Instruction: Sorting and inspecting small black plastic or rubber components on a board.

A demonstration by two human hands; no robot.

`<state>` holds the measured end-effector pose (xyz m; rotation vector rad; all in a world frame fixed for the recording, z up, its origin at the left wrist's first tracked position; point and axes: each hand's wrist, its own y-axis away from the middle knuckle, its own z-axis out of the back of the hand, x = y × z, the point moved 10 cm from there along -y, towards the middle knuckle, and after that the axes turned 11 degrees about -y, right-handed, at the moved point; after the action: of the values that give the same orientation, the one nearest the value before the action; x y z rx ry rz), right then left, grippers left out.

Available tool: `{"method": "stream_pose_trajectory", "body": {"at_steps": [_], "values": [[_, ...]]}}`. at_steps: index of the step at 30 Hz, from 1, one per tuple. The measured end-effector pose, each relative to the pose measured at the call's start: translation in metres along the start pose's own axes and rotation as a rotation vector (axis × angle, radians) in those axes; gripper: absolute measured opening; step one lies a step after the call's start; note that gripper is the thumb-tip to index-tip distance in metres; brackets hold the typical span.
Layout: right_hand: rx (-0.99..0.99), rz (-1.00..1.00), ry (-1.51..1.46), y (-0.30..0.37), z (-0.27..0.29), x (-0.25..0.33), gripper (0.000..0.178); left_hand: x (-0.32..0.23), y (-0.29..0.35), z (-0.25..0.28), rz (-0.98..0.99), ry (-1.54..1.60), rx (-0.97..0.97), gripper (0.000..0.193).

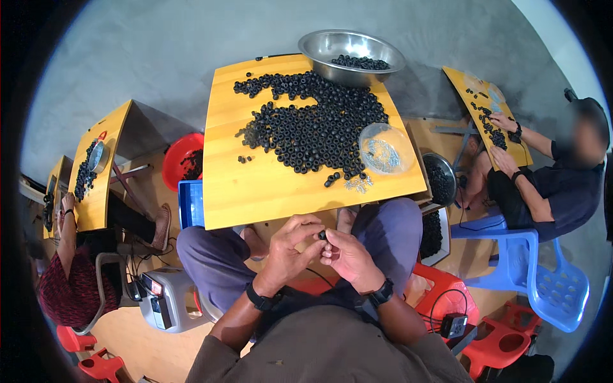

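In front of my lap, below the table's near edge, my two hands meet. A small black round part (pixel 322 235) sits between their fingertips. My right hand (pixel 352 258) pinches it between thumb and forefinger. My left hand (pixel 287 250) curves round from the other side, thumb and forefinger closing at the same part; what else its fingertips hold is too small to make out. On the yellow table (pixel 255 198) lies a large spread of similar black ring-like parts (pixel 313 127). A clear round tub (pixel 387 149) of small metal pieces stands at the right, with loose metal pieces (pixel 359 184) beside it.
A steel basin (pixel 351 54) with black parts stands at the table's far edge. Left of the table are a red basin (pixel 183 163) and a blue bin (pixel 191 203); right, a metal bowl (pixel 440 179) and white box (pixel 436 236). Co-workers sit at both sides, one on a blue chair (pixel 511 255).
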<state>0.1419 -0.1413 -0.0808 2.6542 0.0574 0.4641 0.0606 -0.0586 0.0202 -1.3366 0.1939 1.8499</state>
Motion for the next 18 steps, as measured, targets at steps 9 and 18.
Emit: {"method": "stream_pose_trajectory", "body": {"at_steps": [9,18], "values": [[0.120,-0.118,-0.106,0.005,-0.008,-0.011,0.017,-0.003,-0.001,-0.001,-0.054,0.066,0.054,0.025],[0.170,-0.095,-0.038,0.006,-0.008,-0.007,0.023,-0.020,-0.003,0.004,-0.136,-0.059,0.093,0.027]]}}
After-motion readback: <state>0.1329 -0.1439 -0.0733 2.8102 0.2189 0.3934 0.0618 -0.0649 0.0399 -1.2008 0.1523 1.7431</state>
